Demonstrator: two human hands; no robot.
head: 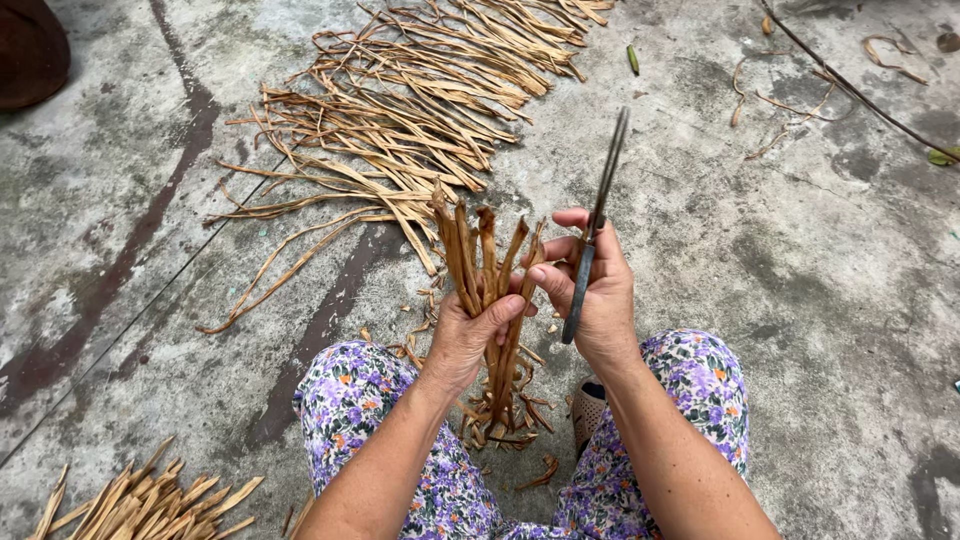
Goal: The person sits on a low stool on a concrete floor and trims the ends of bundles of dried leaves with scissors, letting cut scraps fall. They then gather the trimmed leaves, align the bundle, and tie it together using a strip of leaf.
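Observation:
My left hand (468, 335) is closed around a small bundle of dry brown leaf strips (488, 262), held upright with the tips fanned out above my fingers. My right hand (597, 295) grips a pair of dark metal scissors (594, 225) by the handle, blades together and pointing up and away. The fingertips of my right hand touch the bundle's right side. Short cut scraps (500, 425) lie on the ground between my knees, under both hands.
A long heap of dry strips (400, 110) is spread on the concrete floor ahead. Another pile of strips (140, 500) lies at the lower left. A dark round object (30, 50) sits at the top left. Twigs (850, 85) lie at the upper right. My knees wear floral trousers (360, 400).

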